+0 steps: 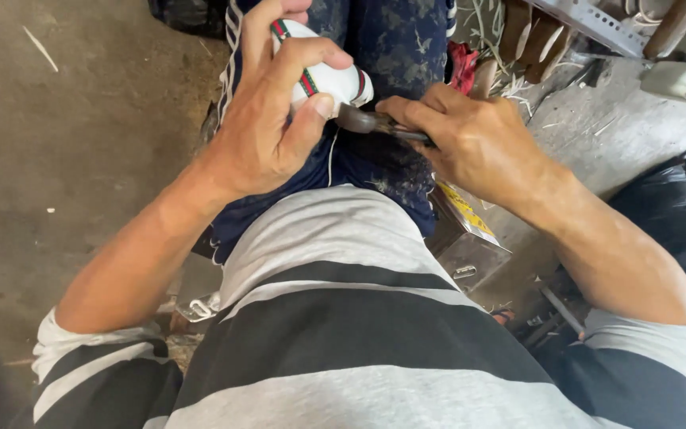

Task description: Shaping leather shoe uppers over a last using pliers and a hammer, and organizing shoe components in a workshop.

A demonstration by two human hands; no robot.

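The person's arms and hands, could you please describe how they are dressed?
Both forearms are bare. The left hand and right hand wear no gloves, rings or watch. Short sleeves with broad black and grey stripes end near the elbows, matching the striped shirt.

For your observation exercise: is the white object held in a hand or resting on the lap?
Held: the left hand wraps the white object above the lap.

Workshop — dusty concrete floor (81, 159), scraps.

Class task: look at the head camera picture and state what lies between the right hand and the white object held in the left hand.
A dark metal tool held in the right hand bridges the gap, its tip meeting the white object.
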